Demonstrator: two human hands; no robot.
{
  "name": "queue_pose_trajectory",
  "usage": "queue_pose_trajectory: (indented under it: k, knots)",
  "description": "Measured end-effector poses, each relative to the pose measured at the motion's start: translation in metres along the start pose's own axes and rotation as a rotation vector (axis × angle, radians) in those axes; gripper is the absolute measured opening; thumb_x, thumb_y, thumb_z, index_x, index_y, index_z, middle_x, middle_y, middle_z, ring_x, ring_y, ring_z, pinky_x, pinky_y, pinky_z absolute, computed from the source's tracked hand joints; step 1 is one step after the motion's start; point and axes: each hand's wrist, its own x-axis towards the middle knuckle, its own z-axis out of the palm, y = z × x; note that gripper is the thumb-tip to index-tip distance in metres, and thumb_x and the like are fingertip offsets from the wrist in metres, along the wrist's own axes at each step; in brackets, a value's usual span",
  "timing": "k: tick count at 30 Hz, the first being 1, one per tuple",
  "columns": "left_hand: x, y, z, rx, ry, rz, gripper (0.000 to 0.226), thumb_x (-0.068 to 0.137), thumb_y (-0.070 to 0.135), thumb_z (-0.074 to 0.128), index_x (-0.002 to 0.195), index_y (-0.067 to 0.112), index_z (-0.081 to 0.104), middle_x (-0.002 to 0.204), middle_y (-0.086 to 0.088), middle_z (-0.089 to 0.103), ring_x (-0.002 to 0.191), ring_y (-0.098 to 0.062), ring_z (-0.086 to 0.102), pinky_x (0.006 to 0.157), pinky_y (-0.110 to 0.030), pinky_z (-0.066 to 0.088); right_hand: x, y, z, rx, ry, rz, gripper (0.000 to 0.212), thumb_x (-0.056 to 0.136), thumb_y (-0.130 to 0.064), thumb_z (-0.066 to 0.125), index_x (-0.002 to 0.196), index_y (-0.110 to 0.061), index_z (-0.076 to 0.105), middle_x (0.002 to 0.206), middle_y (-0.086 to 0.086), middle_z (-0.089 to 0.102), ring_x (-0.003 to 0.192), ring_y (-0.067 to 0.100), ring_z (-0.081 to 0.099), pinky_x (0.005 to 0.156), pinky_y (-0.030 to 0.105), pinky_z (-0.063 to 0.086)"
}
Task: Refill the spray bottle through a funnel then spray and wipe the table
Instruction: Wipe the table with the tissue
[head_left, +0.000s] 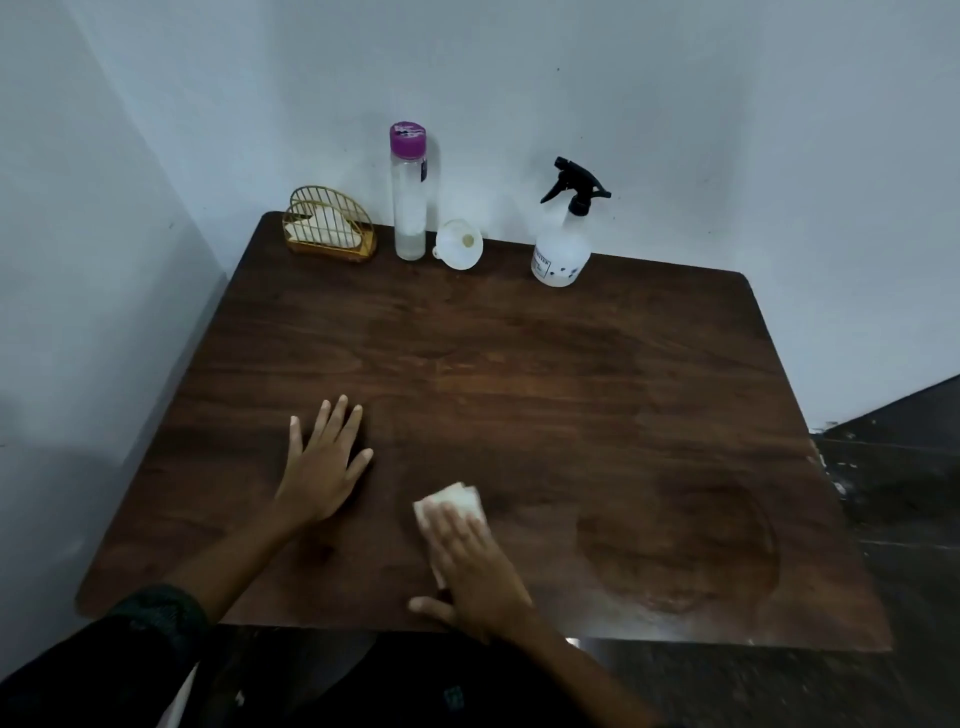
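We press the tissue (452, 503) flat under our right hand (470, 566) near the table (571, 364) edge, left hand (324, 462) splayed empty to brace, spray bottle (563, 239) parked far right.

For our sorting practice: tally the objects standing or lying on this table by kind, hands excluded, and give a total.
Bottles: 2 (purple-capped bottle, spray bottle)
Funnel: 1
Napkin holder: 1
Tissue: 1 (under the right hand)
Total: 5
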Motion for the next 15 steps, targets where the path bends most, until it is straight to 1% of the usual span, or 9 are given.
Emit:
queue_pose_trajectory:
  k: [2, 4, 5, 7, 9, 11, 12, 13, 15]
  knots:
    - [0.0, 0.004, 0.0, -0.001, -0.017, 0.02, 0.063, 0.099, 0.041, 0.034, 0.151, 0.016, 0.008, 0.16, -0.002, -0.003, 0.147, -0.018, -0.009, 0.114, -0.049, -0.011, -0.02, 0.029, -0.005, 0.036, 0.041, 0.155, 0.089, 0.086, -0.074, 0.017, 0.149, -0.012, 0.016, 0.155, 0.006, 0.022, 0.145, 0.021, 0.013, 0.115, 0.033, 0.002]
    - [0.0, 0.009, 0.002, -0.008, -0.031, 0.052, 0.063, 0.1, 0.041, 0.033, 0.151, 0.017, 0.006, 0.16, -0.001, -0.005, 0.146, -0.017, -0.011, 0.114, -0.048, -0.012, -0.043, 0.066, -0.006, 0.054, 0.126, 0.338, 0.093, 0.081, -0.079, 0.011, 0.149, -0.017, 0.001, 0.157, 0.001, 0.002, 0.146, 0.016, -0.006, 0.116, 0.028, -0.01]
    - [0.0, 0.011, 0.003, -0.017, -0.038, 0.068, 0.063, 0.1, 0.042, 0.033, 0.151, 0.017, 0.006, 0.16, -0.001, -0.005, 0.146, -0.017, -0.011, 0.114, -0.049, -0.012, -0.057, 0.081, -0.006, 0.07, 0.129, 0.441, 0.096, 0.077, -0.082, 0.004, 0.148, -0.018, -0.004, 0.156, -0.001, -0.005, 0.146, 0.015, -0.01, 0.116, 0.028, -0.012]
    - [0.0, 0.014, 0.005, -0.023, -0.048, 0.082, 0.063, 0.099, 0.042, 0.033, 0.151, 0.018, 0.006, 0.16, -0.001, -0.005, 0.146, -0.018, -0.011, 0.114, -0.05, -0.011, -0.081, 0.102, -0.005, 0.104, 0.192, 0.65, 0.106, 0.071, -0.086, -0.004, 0.149, -0.014, -0.001, 0.156, 0.0, -0.005, 0.146, 0.018, -0.006, 0.118, 0.036, -0.002]
    - [0.0, 0.015, 0.006, -0.014, -0.061, 0.088, 0.064, 0.099, 0.043, 0.033, 0.151, 0.019, 0.005, 0.16, -0.001, -0.006, 0.146, -0.019, -0.012, 0.114, -0.051, -0.011, -0.096, 0.098, -0.001, 0.166, 0.22, 0.789, 0.116, 0.065, -0.089, -0.009, 0.149, -0.01, 0.001, 0.157, 0.003, -0.003, 0.145, 0.018, -0.006, 0.118, 0.042, 0.003]
    - [-0.001, 0.012, 0.007, -0.014, -0.059, 0.091, 0.064, 0.099, 0.043, 0.033, 0.151, 0.02, 0.005, 0.16, -0.001, -0.007, 0.146, -0.019, -0.013, 0.114, -0.051, -0.011, -0.097, 0.074, 0.009, 0.245, 0.185, 0.805, 0.116, 0.06, -0.091, -0.01, 0.146, -0.013, -0.01, 0.158, 0.004, -0.008, 0.143, 0.013, -0.016, 0.118, 0.039, -0.005]
    - [-0.002, 0.01, 0.007, -0.018, -0.056, 0.09, 0.064, 0.099, 0.043, 0.033, 0.151, 0.02, 0.004, 0.16, -0.001, -0.007, 0.146, -0.019, -0.013, 0.114, -0.051, -0.011, -0.093, 0.058, 0.014, 0.261, 0.173, 0.771, 0.112, 0.064, -0.091, -0.005, 0.145, -0.015, -0.014, 0.158, 0.004, -0.009, 0.143, 0.012, -0.019, 0.116, 0.036, -0.009]
    - [-0.003, 0.008, 0.007, -0.024, -0.056, 0.087, 0.064, 0.099, 0.043, 0.033, 0.151, 0.02, 0.004, 0.16, 0.0, -0.007, 0.146, -0.019, -0.014, 0.114, -0.051, -0.011, -0.088, 0.042, 0.017, 0.264, 0.132, 0.707, 0.107, 0.07, -0.089, 0.003, 0.146, -0.014, -0.012, 0.159, 0.003, -0.008, 0.144, 0.012, -0.018, 0.115, 0.034, -0.009]
    - [-0.006, 0.004, 0.006, -0.047, -0.049, 0.081, 0.063, 0.1, 0.042, 0.033, 0.151, 0.02, 0.004, 0.16, 0.0, -0.007, 0.146, -0.018, -0.014, 0.114, -0.049, -0.012, -0.065, 0.01, 0.022, 0.208, 0.045, 0.531, 0.099, 0.082, -0.08, 0.018, 0.15, -0.01, 0.002, 0.159, 0.005, 0.002, 0.146, 0.017, -0.007, 0.113, 0.035, -0.001]
